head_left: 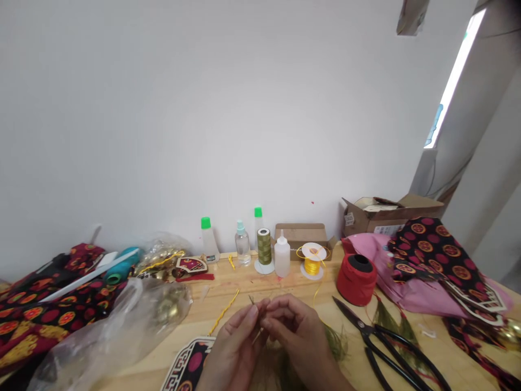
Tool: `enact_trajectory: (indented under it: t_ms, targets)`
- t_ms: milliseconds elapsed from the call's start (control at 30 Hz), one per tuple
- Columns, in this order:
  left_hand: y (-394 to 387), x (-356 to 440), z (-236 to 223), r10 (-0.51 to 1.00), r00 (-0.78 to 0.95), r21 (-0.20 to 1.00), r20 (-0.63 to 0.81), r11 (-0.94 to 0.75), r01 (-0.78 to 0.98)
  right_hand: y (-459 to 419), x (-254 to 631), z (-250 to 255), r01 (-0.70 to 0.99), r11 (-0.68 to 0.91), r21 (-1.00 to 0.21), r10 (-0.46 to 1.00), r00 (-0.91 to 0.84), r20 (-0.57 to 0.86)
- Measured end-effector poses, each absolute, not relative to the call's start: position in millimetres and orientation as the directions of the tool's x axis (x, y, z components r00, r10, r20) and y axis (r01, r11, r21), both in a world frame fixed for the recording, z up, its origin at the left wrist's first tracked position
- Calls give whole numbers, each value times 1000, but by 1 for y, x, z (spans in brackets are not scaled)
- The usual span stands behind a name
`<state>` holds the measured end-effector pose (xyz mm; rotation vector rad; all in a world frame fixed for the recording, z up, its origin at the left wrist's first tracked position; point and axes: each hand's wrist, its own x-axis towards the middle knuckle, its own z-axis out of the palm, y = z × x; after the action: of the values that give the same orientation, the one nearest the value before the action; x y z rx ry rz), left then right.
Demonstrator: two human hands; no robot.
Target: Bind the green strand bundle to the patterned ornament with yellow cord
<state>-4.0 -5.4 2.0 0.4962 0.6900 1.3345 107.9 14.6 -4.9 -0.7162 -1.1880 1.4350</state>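
Observation:
Close together over the front of the wooden table, my two hands meet at the fingertips. My left hand is closed in a pinch, and the ends of a thin dark thread poke out above its thumb. Fingers curled and pressed together, my right hand touches the left; what it pinches is hidden. Loose olive-green tassel strands show beside and beneath my right hand. Partly behind my left wrist lies a patterned fabric piece with a cream border, a yellow cord extending from it.
Black scissors lie open at right, near green tassels and a red thread cone. Along the wall stand a green thread spool, a white squeeze bottle and a yellow cord spool. Plastic bags and patterned fabric fill the left.

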Motion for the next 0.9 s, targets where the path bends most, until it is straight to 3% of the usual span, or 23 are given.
enact_trajectory:
  t_ms: [367, 733, 900]
  targets:
    - [-3, -6, 4, 971, 16, 662, -238, 174, -729, 15, 108, -10, -285, 95, -954, 947, -269, 174]
    - [-2, -8, -1, 978, 30, 679, -208, 166, -716, 13, 107, -9, -217, 121, -969, 946, -271, 179]
    - [-1, -8, -2, 962, -29, 679, -272, 170, -714, 14, 106, -8, -210, 94, -973, 956, -253, 147]
